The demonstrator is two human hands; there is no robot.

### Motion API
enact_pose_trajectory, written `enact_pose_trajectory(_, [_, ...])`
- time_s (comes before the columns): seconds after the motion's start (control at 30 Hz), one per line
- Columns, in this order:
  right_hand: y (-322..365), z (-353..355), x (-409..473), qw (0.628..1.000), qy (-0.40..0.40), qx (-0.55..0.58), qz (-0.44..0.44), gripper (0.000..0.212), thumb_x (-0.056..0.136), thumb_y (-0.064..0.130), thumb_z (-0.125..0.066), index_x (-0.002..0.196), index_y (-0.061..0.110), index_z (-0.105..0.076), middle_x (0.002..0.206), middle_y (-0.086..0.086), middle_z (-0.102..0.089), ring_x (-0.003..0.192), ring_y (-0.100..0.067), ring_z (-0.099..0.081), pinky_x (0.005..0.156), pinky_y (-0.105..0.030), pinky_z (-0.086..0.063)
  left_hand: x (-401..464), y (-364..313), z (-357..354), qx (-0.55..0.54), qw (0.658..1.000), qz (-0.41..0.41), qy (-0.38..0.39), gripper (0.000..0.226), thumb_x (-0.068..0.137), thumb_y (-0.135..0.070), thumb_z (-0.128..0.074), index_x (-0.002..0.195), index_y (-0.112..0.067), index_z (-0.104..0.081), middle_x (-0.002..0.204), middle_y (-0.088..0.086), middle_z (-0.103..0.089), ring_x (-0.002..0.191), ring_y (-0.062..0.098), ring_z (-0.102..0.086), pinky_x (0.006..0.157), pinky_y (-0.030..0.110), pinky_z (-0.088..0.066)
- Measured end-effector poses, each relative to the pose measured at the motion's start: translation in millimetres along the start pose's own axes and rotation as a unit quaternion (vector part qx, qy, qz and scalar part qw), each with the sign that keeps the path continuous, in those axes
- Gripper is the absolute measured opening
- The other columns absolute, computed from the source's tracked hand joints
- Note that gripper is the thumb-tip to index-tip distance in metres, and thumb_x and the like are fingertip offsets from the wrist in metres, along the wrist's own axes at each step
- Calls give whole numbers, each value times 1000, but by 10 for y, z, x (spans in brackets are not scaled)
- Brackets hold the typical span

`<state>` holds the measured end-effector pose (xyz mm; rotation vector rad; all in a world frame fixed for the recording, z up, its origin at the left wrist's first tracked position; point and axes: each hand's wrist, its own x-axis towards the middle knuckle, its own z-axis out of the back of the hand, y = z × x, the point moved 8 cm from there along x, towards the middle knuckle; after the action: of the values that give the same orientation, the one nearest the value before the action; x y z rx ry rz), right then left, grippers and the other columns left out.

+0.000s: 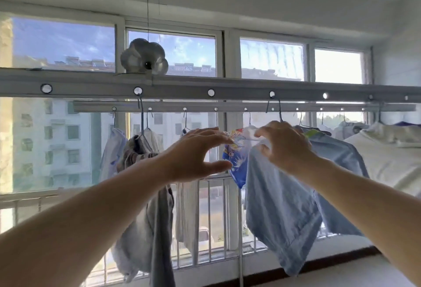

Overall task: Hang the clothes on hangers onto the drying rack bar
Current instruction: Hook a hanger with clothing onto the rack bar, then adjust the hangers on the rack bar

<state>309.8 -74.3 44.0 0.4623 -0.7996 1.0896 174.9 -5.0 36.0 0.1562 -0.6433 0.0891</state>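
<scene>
The near drying rack bar point(173, 88), grey with round holes, runs across the view above my hands. A light blue garment point(280, 209) hangs from it on a wire hanger point(279, 110) hooked into one hole. My right hand point(286, 147) pinches the garment's top edge near the hanger's shoulder. To the left of the garment my left hand point(196, 154) hovers with spread fingers, holding nothing. A grey garment point(148, 218) hangs on another hanger from the same bar, behind my left forearm.
A second rack bar point(227, 106) behind carries several hung clothes, among them a blue printed piece point(237, 156). A white garment point(391, 156) hangs at the right. Windows and a white railing point(211, 225) lie beyond. A silver flower-shaped object point(143, 58) sits above the bar.
</scene>
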Motion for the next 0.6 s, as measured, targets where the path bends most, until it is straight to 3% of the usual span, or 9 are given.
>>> enact_pose_trajectory(0.13, [-464, 208, -22, 992, -54, -103, -48, 32, 91, 22, -48, 122, 23, -54, 133, -1, -49, 125, -23, -40, 102, -38, -27, 264, -122, -178, -4, 1000, 6, 26, 55, 84, -46, -55, 135, -28, -41, 143, -4, -42, 131, 11, -36, 113, 38, -25])
enact_pose_trajectory(0.27, [-923, 103, 26, 979, -2, -156, -131, 37, 92, 22, -43, 130, 20, -42, 135, -6, -44, 124, -27, -41, 99, -41, -31, 571, -179, -304, -20, 999, 13, 22, 54, 86, -44, -55, 135, -26, -41, 142, -4, -44, 129, 13, -38, 111, 35, -27])
enact_pose_trajectory(0.43, [-1197, -158, 64, 985, 50, -21, -164, 43, 95, 37, -40, 132, 16, -39, 128, -11, -52, 118, -31, -49, 91, -41, -40, 970, -272, -566, -35, 998, 39, 39, 56, 88, -37, -56, 138, -21, -36, 145, -2, -39, 131, 12, -36, 103, 20, -24])
enact_pose_trajectory(0.6, [-1297, -453, 166, 986, 66, 54, -140, 30, 89, 21, -50, 118, 18, -55, 111, -12, -67, 103, -30, -61, 86, -37, -49, 1318, -277, -891, -71, 992, 90, 60, 59, 89, -27, -57, 141, -19, -30, 145, 5, -39, 132, 18, -36, 107, 26, -25])
